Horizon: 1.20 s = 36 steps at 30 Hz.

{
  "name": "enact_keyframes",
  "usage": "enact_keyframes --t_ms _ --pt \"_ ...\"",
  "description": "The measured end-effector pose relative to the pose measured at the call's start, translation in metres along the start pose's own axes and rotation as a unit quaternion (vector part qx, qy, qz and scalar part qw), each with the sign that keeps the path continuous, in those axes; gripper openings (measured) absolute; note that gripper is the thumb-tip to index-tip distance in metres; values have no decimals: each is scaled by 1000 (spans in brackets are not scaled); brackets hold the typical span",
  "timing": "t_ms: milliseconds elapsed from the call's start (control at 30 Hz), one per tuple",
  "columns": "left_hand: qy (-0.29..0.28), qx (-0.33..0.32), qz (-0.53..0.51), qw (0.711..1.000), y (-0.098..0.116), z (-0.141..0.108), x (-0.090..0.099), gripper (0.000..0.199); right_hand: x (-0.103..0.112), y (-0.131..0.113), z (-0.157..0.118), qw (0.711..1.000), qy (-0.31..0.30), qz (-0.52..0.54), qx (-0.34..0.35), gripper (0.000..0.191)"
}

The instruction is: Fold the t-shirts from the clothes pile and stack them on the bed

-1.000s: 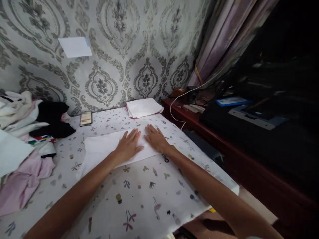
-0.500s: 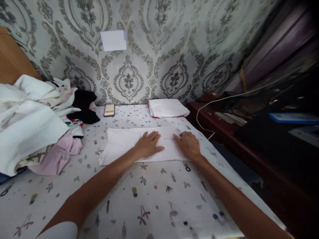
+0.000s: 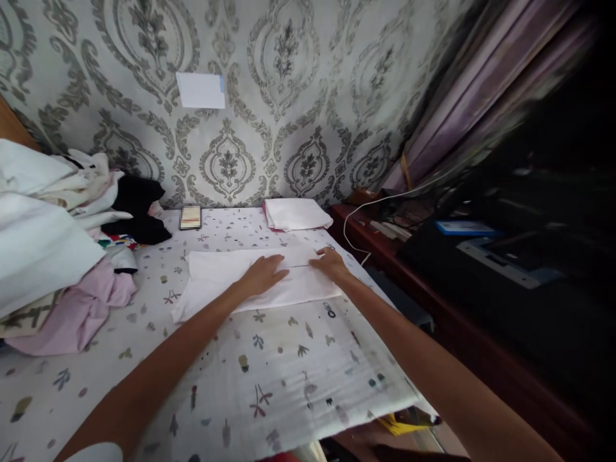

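Note:
A white folded garment (image 3: 212, 273), its exact kind unclear, lies flat as a long strip across the patterned bedsheet (image 3: 289, 359). My left hand (image 3: 262, 276) rests on the middle of it, palm down with fingers stretched out and thumb apart. At its right end, my right hand (image 3: 332, 264) has its fingers curled in and its thumb close to the index finger, seemingly pinching the fabric. A crease runs through the cloth between both hands.
On the left rises a heap of clothes (image 3: 43, 244). Near the patterned wall lie a phone (image 3: 191, 217) and a folded white cloth (image 3: 296, 213) with a red edge. A white cable (image 3: 347, 234) trails over the dark red furniture (image 3: 409, 256) on the right.
The view has turned right, so everything appears shifted left. My right hand's fingers have moved slightly along the right end of the garment; my left hand stays flat on it.

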<state>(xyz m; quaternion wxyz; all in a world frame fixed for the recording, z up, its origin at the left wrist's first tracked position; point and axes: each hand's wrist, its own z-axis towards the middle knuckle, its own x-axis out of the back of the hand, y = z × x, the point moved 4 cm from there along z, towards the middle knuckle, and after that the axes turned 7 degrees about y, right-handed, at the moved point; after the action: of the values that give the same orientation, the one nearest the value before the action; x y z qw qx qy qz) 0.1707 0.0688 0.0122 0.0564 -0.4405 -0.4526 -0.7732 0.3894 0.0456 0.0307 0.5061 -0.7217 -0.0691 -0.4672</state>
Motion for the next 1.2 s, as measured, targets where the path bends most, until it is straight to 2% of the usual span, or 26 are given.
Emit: enact_keyframes --t_ms 67,167,267,367,433,500,567,667,733,800,900,967,1067,1133,1200 --pt "75 37 -130 988 -5 3 12 43 1 0 3 999 -16 34 -28 28" --pt "130 139 -326 926 -15 3 26 33 -2 -10 1 992 -55 97 -55 17" --pt "107 243 -465 844 -19 -3 35 34 -12 -33 -12 982 -96 158 -43 12" --pt "72 311 -544 776 -21 -13 42 39 -30 -65 -36 966 -149 212 8 12" --pt "56 332 -578 743 -21 -19 44 47 -44 -84 -56 947 -213 239 41 14" --pt "44 329 -602 726 -22 -23 45 56 -53 -96 -73 926 -271 256 57 21" --pt "38 316 -614 722 -23 -24 45 55 -55 -99 -80 916 -287 274 65 26" --pt "46 309 -600 737 -27 -24 43 32 -50 -90 -79 911 -251 315 88 19" --pt "54 310 -586 746 -31 -23 41 29 -48 -78 -78 913 -219 325 114 14" --pt "65 316 -576 751 -35 -21 39 37 -47 -65 -83 919 -187 305 166 12" --pt "86 320 -560 759 -40 -15 38 49 -45 -53 -103 916 -140 228 299 15" --pt "95 321 -548 767 -43 -10 38 52 -42 -49 -120 895 -115 165 398 20" --pt "91 325 -534 775 -44 -4 39 50 -41 -44 -141 838 -108 63 532 37" --pt "84 329 -528 779 -43 -3 41 45 -43 -41 -148 801 -105 7 589 41" --pt "78 329 -525 781 -41 -5 42 38 -46 -38 -150 786 -92 -14 611 31"
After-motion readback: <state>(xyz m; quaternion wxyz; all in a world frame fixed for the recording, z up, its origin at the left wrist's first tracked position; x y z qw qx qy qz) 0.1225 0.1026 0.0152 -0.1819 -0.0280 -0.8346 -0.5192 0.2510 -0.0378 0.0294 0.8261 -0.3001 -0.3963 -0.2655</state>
